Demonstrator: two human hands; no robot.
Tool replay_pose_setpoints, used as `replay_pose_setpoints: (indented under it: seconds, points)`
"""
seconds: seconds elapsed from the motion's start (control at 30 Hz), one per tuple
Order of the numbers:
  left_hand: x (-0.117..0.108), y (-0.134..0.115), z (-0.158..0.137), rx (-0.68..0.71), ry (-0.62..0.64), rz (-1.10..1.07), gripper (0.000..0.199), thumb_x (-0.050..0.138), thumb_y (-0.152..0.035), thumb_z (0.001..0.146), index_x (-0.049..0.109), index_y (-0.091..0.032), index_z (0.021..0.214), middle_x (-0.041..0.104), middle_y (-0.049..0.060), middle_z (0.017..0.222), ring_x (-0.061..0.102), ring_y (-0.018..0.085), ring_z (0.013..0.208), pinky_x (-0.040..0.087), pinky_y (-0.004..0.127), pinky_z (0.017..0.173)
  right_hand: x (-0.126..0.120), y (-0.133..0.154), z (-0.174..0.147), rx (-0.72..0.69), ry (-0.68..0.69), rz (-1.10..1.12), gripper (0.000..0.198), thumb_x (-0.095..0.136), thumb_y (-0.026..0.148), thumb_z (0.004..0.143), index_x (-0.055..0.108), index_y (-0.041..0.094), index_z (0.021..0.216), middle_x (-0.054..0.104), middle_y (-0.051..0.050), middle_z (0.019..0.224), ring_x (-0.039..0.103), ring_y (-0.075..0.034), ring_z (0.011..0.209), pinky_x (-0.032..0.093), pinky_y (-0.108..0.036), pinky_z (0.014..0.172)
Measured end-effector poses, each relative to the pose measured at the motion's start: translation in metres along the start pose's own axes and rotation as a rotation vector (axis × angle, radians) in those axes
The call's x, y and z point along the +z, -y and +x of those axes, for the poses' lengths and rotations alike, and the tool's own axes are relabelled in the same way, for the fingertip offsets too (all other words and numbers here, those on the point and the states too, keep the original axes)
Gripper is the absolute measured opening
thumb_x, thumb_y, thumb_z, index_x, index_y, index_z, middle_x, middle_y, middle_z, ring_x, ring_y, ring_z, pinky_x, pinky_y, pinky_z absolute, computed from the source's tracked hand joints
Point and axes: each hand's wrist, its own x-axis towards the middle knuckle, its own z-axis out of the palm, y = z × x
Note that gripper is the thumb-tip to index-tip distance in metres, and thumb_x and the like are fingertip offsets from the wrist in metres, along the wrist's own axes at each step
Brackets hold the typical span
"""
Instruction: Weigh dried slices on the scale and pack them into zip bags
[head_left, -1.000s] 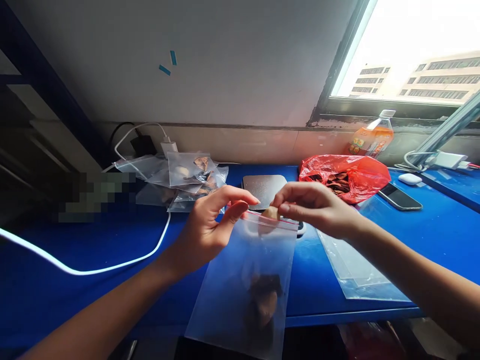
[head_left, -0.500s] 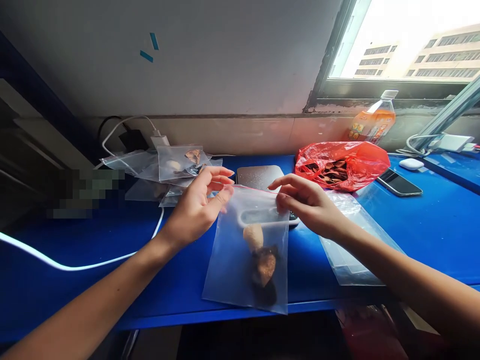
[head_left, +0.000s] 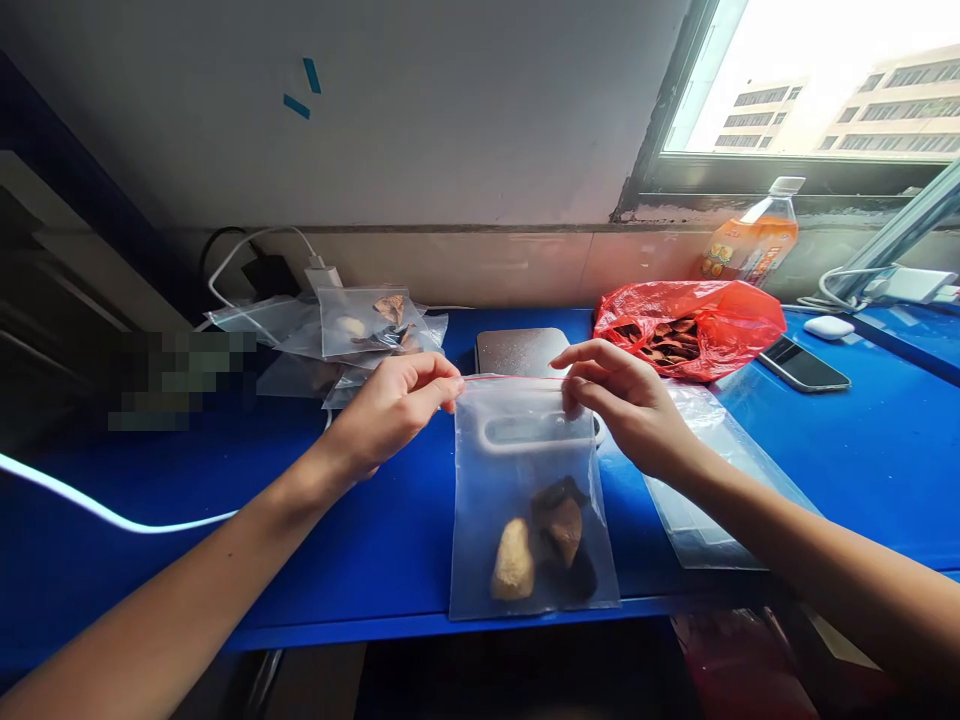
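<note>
A clear zip-lock bag [head_left: 480, 500] with a red zip line hangs upright between my two hands, above the front of the blue table. My left hand [head_left: 401, 405] pinches its top left corner. The fingers of my right hand [head_left: 619, 400] close on the top right corner. Inside, near the bottom, lie a pale yellow dried piece [head_left: 513, 562] and several dark brown dried pieces [head_left: 564, 530]. Behind the bag stands a kitchen scale [head_left: 523, 350] with a metal plate; its front shows blurred through the plastic.
Filled zip-lock bags [head_left: 364, 322] are piled at the back left. At the right are a red plastic bag [head_left: 742, 310] of brown dried slices, flat clear bags [head_left: 712, 500], a phone [head_left: 806, 363] and an orange drink bottle [head_left: 754, 240]. A white cable [head_left: 112, 515] crosses the left side.
My left hand has gone from loose fingers to a pinch on the bag's corner. The bag hangs straighter and slightly further right, and the pale piece has dropped to the bottom.
</note>
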Motion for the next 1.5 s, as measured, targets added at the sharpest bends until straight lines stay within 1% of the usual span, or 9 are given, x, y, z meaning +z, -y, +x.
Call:
replay_pose_setpoints:
  seconds: [0.27,0.5,0.67,0.77,0.9,1.0,1.13,1.37,1.5]
  points:
    - [0.0,0.001,0.001,0.007,0.065,0.068,0.024,0.057,-0.039,0.074,0.06,-0.017,0.064,0.057,-0.001,0.061,0.043,0.012,0.056,0.034,0.026,0.055,0.0,0.002,0.002,-0.035,-0.071,0.006,0.013,0.054,0.017,0.085,0.06,0.019,0.097,0.057,0.005,0.065,0.052,-0.011,0.062,0.041,-0.026,0.061]
    - [0.0,0.003,0.0,0.126,0.156,0.054,0.026,0.052,-0.033,0.077,0.054,-0.019,0.056,0.053,-0.001,0.055,0.044,0.013,0.055,0.035,0.026,0.056,0.001,-0.002,0.001,-0.006,-0.008,-0.052,0.014,0.053,0.019,0.085,0.059,0.02,0.098,0.052,0.005,0.064,0.05,-0.011,0.061,0.038,-0.026,0.059]
    - [0.0,0.008,0.001,0.151,0.199,0.025,0.027,0.049,-0.031,0.076,0.053,-0.019,0.052,0.053,-0.001,0.052,0.046,0.014,0.053,0.037,0.027,0.055,0.001,-0.006,0.002,-0.039,0.025,-0.134,0.016,0.048,0.018,0.087,0.058,0.02,0.099,0.052,0.005,0.064,0.051,-0.011,0.06,0.039,-0.027,0.059]
    - [0.0,0.006,0.0,0.156,0.178,0.045,0.028,0.05,-0.032,0.076,0.052,-0.019,0.05,0.053,-0.001,0.051,0.047,0.014,0.053,0.037,0.027,0.055,-0.002,-0.007,0.002,-0.142,0.064,-0.323,0.019,0.047,0.014,0.088,0.058,0.02,0.103,0.058,0.001,0.073,0.055,-0.013,0.067,0.044,-0.028,0.064]
    - [0.004,0.003,-0.004,0.179,0.138,0.19,0.03,0.049,-0.032,0.079,0.052,-0.018,0.052,0.052,-0.001,0.051,0.047,0.013,0.053,0.035,0.026,0.053,0.0,-0.002,0.001,-0.42,0.111,-0.648,0.023,0.049,0.011,0.088,0.057,0.018,0.109,0.065,-0.009,0.101,0.06,-0.02,0.091,0.049,-0.035,0.078]
    - [0.014,0.004,-0.01,0.333,0.09,0.383,0.027,0.05,-0.028,0.083,0.056,-0.017,0.058,0.053,-0.002,0.054,0.046,0.012,0.052,0.033,0.025,0.052,0.009,0.004,-0.003,-0.491,0.15,-0.732,0.027,0.05,0.011,0.087,0.054,0.018,0.113,0.065,-0.012,0.106,0.059,-0.024,0.097,0.049,-0.039,0.082]
    - [0.027,0.009,-0.019,0.564,0.109,0.528,0.022,0.05,-0.02,0.088,0.063,-0.017,0.071,0.061,0.0,0.065,0.052,0.012,0.057,0.038,0.025,0.057,0.022,0.006,-0.01,-0.486,0.233,-0.655,0.029,0.051,0.006,0.083,0.053,0.019,0.108,0.067,-0.009,0.101,0.062,-0.021,0.092,0.05,-0.037,0.081]
    - [0.034,0.016,-0.022,0.668,0.149,0.637,0.021,0.047,-0.019,0.093,0.065,-0.017,0.083,0.069,0.004,0.078,0.064,0.017,0.07,0.046,0.028,0.067,0.029,0.001,-0.015,-0.434,0.186,-0.624,0.036,0.05,0.008,0.084,0.048,0.018,0.117,0.067,-0.008,0.098,0.064,-0.02,0.087,0.051,-0.035,0.077]
    - [0.035,0.017,-0.023,0.678,0.138,0.68,0.022,0.047,-0.019,0.093,0.064,-0.018,0.079,0.067,0.003,0.074,0.062,0.016,0.066,0.045,0.027,0.063,0.031,0.004,-0.019,-0.41,0.201,-0.722,0.031,0.046,0.007,0.085,0.047,0.018,0.113,0.068,-0.01,0.098,0.064,-0.021,0.086,0.05,-0.036,0.076]
